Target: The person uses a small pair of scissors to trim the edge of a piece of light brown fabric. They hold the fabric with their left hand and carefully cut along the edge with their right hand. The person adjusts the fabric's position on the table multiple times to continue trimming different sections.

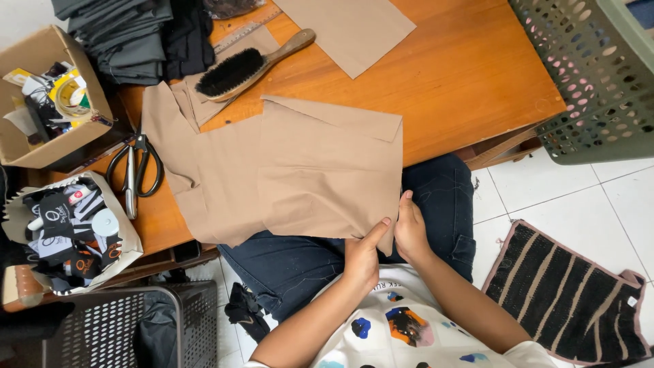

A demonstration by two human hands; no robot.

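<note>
Both hands pinch the near corner of the tan fabric piece (320, 177): left hand (362, 255) clamped with thumb on top, right hand (411, 232) gripping the edge just beside it. The cloth lies folded across the wooden table (470, 75), its near edge hanging over the lap. Looks light, limp, creases easily; best held at corners or hems. Beyond the grip: wooden-handled brush (248, 67). Far left: scissors (136, 170), cardboard box (41, 102). Right: green laundry basket (593, 75). Nothing blocks the cloth.
</note>
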